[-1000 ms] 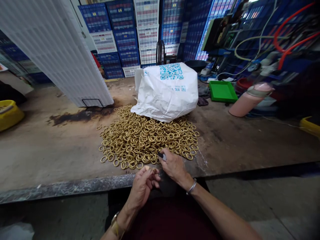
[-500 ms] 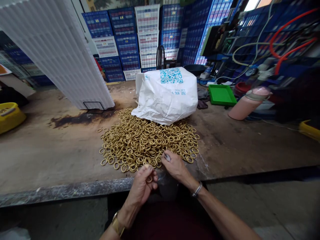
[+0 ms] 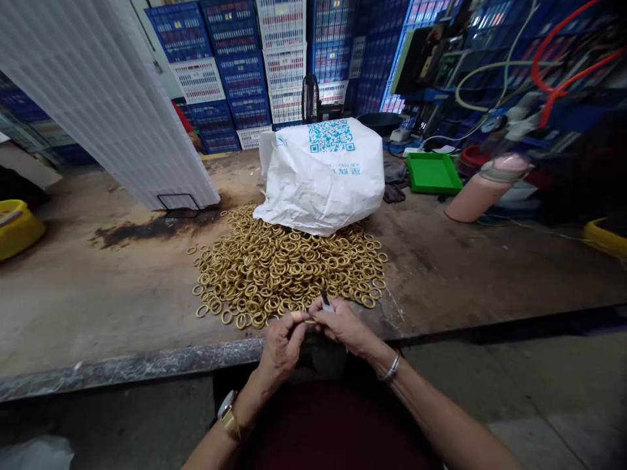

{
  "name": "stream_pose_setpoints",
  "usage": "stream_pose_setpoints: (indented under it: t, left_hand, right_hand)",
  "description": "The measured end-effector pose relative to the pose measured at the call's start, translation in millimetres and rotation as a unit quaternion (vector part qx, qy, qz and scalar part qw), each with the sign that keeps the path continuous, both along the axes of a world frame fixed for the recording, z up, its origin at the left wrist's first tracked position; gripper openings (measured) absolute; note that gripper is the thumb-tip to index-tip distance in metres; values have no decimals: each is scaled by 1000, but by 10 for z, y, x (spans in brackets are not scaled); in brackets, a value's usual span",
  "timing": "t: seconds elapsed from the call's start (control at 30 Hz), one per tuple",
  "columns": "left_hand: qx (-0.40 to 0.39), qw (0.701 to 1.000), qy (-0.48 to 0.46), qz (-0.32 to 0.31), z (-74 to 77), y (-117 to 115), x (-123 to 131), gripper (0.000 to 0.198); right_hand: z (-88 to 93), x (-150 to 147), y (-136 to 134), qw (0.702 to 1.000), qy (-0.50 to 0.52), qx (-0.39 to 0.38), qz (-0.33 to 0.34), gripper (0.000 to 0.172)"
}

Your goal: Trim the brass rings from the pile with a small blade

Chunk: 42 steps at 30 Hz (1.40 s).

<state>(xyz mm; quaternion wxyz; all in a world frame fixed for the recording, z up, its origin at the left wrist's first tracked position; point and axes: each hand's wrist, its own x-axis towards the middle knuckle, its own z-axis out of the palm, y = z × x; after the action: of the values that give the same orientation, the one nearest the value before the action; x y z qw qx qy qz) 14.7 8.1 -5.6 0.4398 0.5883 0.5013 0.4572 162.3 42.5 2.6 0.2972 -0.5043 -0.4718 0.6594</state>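
A wide heap of gold-coloured rings [image 3: 274,267] lies near the table's front edge, partly under a white sack [image 3: 326,179] with blue print. Just in front of the heap, my left hand [image 3: 283,343] pinches a gold ring [image 3: 310,321] between thumb and fingers. My right hand [image 3: 345,326] meets it at the ring and is closed round a small tool [image 3: 327,303] with a dark tip and a pale body. The tool's lower part is hidden in my fingers.
White corrugated sheets [image 3: 112,98] stand at the left by a black wire holder [image 3: 177,205]. A green tray [image 3: 434,173] and a pink bottle [image 3: 482,189] are at the right. Stacked crates [image 3: 245,78] rise behind the table [image 3: 98,300]. A yellow basket [image 3: 22,232] sits far left.
My hands have come together at the ring. My left hand has turned palm down, and the tool's dark tip now points up. The view has shifted slightly.
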Motion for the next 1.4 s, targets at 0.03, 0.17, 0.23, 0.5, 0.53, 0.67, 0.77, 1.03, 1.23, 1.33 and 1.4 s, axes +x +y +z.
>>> stream_pose_setpoints:
  t: [0.03, 0.17, 0.23, 0.5, 0.53, 0.67, 0.77, 1.03, 1.23, 1.33, 1.4]
  left_hand:
    - [-7, 1000, 2, 0, 5, -6, 7, 16]
    - [-39, 999, -16, 5, 35, -29, 37, 16]
    - [-84, 996, -37, 6, 42, -41, 45, 18]
    - [-257, 937, -235, -38, 49, -83, 57, 30]
    - [-263, 931, -251, -38, 51, -84, 59, 30]
    - [-275, 915, -291, -36, 46, -83, 64, 28]
    - [-276, 916, -291, -15, 32, -84, 64, 28]
    - [-246, 941, -232, 7, 15, -87, 75, 30]
    - [-236, 951, -200, 19, -9, -86, 67, 28]
    - [-230, 953, -197, 10, 39, -137, 56, 26]
    - [-228, 950, -211, -23, 100, -185, 48, 24]
  right_hand:
    - [7, -6, -5, 1000, -17, 23, -1, 13]
    - [24, -31, -15, 985, -90, 145, 23, 19]
    - [9, -40, -15, 978, -114, 169, 28, 19]
    - [-63, -62, -25, 990, -72, 115, 30, 20]
    - [-58, -60, -25, 992, -63, 102, 30, 20]
    - [-69, -34, -11, 993, -63, 96, 14, 20]
    - [-121, -2, -21, 967, -163, 193, -2, 16]
    - [-214, 11, -166, 866, -332, 350, 134, 12]
    - [-187, -16, -162, 839, -400, 343, 138, 14]
    - [-202, 5, -131, 830, -426, 334, 134, 15]
    - [-232, 30, -106, 823, -445, 332, 119, 15]
